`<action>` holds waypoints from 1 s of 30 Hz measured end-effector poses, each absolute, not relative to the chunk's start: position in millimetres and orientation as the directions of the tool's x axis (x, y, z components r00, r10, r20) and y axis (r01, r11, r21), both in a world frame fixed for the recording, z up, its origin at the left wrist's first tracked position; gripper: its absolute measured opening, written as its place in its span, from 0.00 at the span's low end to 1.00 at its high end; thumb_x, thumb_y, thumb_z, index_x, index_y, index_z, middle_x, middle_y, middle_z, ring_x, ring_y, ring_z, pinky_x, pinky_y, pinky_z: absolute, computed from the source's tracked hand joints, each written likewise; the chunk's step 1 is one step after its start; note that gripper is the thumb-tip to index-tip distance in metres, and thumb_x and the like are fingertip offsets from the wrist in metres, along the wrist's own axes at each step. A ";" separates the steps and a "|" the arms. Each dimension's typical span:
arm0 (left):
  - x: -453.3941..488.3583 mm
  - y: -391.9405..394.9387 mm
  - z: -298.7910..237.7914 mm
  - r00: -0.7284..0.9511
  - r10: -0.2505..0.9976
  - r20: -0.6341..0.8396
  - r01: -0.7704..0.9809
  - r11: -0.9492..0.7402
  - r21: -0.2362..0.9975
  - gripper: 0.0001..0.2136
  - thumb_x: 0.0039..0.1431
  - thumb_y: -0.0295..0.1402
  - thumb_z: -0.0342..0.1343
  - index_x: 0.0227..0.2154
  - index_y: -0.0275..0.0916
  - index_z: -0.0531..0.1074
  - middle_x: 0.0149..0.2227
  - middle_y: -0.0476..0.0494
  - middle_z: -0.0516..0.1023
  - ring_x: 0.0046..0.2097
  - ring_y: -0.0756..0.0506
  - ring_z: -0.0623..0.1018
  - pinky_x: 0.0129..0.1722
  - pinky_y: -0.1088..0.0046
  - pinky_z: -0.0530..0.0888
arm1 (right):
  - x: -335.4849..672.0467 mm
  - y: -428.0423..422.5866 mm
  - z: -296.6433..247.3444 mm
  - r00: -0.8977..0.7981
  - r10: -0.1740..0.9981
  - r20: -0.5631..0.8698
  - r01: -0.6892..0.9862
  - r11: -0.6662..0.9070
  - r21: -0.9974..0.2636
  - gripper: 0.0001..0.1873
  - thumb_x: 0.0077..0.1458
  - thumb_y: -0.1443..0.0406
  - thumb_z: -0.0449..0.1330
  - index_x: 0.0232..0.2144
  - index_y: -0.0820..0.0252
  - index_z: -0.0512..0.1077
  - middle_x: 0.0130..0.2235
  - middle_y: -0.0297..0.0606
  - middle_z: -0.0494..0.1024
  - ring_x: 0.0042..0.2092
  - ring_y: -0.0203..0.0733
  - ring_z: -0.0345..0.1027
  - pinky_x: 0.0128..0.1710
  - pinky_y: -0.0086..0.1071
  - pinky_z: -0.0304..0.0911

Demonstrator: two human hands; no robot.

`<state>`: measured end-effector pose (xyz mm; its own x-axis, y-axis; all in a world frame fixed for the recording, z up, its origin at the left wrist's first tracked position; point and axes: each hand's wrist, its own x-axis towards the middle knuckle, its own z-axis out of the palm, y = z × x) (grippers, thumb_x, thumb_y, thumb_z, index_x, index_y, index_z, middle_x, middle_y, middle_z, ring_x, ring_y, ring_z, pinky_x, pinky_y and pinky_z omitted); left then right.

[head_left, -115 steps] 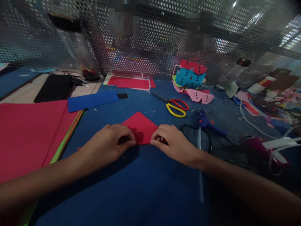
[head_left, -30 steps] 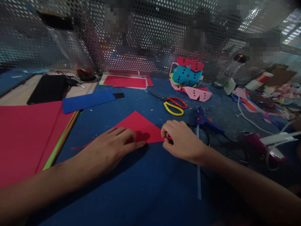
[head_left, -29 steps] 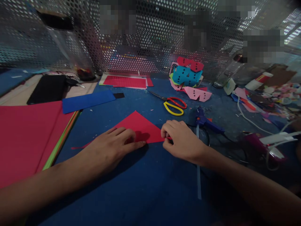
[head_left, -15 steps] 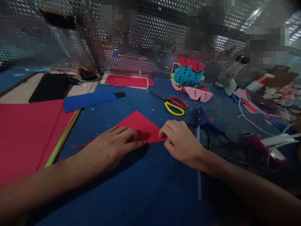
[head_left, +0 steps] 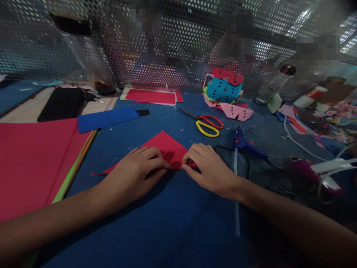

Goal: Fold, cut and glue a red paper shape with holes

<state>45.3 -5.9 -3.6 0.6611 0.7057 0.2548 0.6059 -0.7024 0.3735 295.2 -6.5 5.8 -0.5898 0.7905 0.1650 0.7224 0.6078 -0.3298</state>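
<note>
A red sheet of craft paper (head_left: 173, 149), folded into a triangle, lies on the blue table with its peak pointing away from me. My left hand (head_left: 141, 167) rests over the left half of the sheet, its thumb and fingers closed together on the near edge. Fingertips of my right hand (head_left: 203, 163) pinch the same near edge, right of the middle. A narrow gap of red separates the two hands. The sheet's thin left corner pokes out beyond my left wrist, and much of its left half is hidden under that hand.
Scissors (head_left: 205, 122) with red and yellow handles lie beyond the sheet. A blue glue gun (head_left: 248, 145) and its cord are at the right. Large red sheets (head_left: 33, 160), a blue strip (head_left: 108, 118) and a black phone (head_left: 60, 104) are at the left. Cut-out pieces (head_left: 224, 89) stand at the back.
My right hand has slid left along the near edge, closer to my left hand. My left hand has shifted slightly, its thumb drawn back a little; the red sheet stays in place.
</note>
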 end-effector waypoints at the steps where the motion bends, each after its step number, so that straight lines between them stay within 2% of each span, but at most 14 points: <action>1: 46.2 -5.6 -4.0 0.645 0.722 0.250 0.616 -0.685 0.389 0.08 0.68 0.32 0.52 0.41 0.44 0.77 0.40 0.45 0.76 0.41 0.45 0.75 0.42 0.65 0.68 | 294.7 -6.5 6.0 -0.589 0.791 0.165 0.721 0.607 -0.335 0.03 0.64 0.66 0.57 0.36 0.58 0.70 0.41 0.37 0.74 0.45 0.43 0.64 0.45 0.36 0.52; 9: 52.9 -6.8 -0.8 0.538 0.817 0.206 0.693 -0.569 0.444 0.04 0.64 0.34 0.56 0.35 0.41 0.74 0.37 0.48 0.79 0.37 0.46 0.76 0.40 0.66 0.65 | 293.8 -5.5 6.3 -0.589 0.794 0.150 0.727 0.601 -0.332 0.02 0.63 0.67 0.57 0.36 0.58 0.70 0.40 0.37 0.73 0.45 0.43 0.64 0.45 0.36 0.52; 17: 57.6 -6.2 2.8 0.470 0.867 0.166 0.745 -0.490 0.452 0.06 0.61 0.35 0.58 0.30 0.40 0.72 0.29 0.51 0.77 0.32 0.47 0.74 0.37 0.66 0.62 | 293.5 -5.4 6.9 -0.590 0.795 0.140 0.731 0.600 -0.324 0.03 0.63 0.67 0.56 0.35 0.58 0.69 0.41 0.38 0.73 0.44 0.43 0.63 0.45 0.36 0.52; 30: 51.1 -6.6 3.0 0.470 0.870 0.148 0.770 -0.486 0.414 0.04 0.60 0.35 0.58 0.31 0.41 0.73 0.33 0.49 0.79 0.35 0.45 0.75 0.38 0.65 0.64 | 295.6 -4.2 8.0 -0.598 0.792 0.125 0.726 0.601 -0.336 0.02 0.64 0.67 0.57 0.37 0.58 0.70 0.42 0.37 0.73 0.45 0.43 0.64 0.45 0.36 0.53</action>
<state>51.1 -6.6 3.0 0.4703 0.8701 0.1475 0.7696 -0.4861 0.4139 295.6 -4.2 8.0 -0.5975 0.7920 0.1251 0.7258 0.6005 -0.3355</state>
